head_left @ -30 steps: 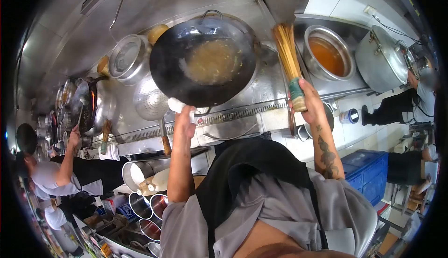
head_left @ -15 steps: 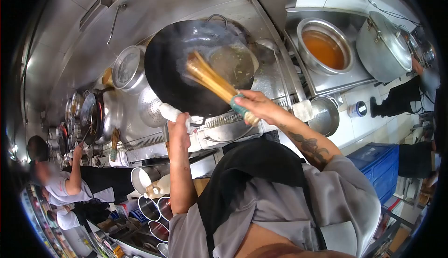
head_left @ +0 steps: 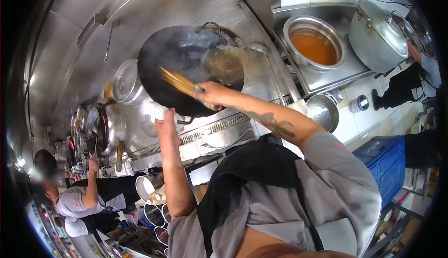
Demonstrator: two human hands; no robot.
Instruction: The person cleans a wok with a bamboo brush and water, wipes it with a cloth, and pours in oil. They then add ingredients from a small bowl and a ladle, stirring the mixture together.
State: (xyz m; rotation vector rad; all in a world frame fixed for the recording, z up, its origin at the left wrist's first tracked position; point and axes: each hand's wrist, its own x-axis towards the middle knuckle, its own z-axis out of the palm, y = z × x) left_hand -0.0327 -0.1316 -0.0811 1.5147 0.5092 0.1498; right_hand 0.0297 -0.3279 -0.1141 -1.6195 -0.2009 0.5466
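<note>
A large black wok [head_left: 158, 71] sits tilted on the stove, with cloudy brownish liquid [head_left: 225, 66] pooled at its right side and steam above it. My right hand [head_left: 212, 95] is closed round the handle of a bamboo brush [head_left: 179, 81], whose bristles are over the left-middle of the wok. With my left hand [head_left: 167, 126] I grip a white cloth [head_left: 154, 111] at the wok's near left edge, close to its near handle [head_left: 185, 121].
A pot of orange liquid [head_left: 312, 47] and a lidded pot [head_left: 377, 38] stand at the right. Strainers [head_left: 126, 81] lie left of the wok. A metal bowl [head_left: 322, 112] is near my right arm. One co-worker [head_left: 84, 197] stands at the left, another [head_left: 403, 85] at the far right.
My right hand and the brush have moved left across the wok. My left hand and the cloth have shifted slightly left. The liquid's surface has changed shape.
</note>
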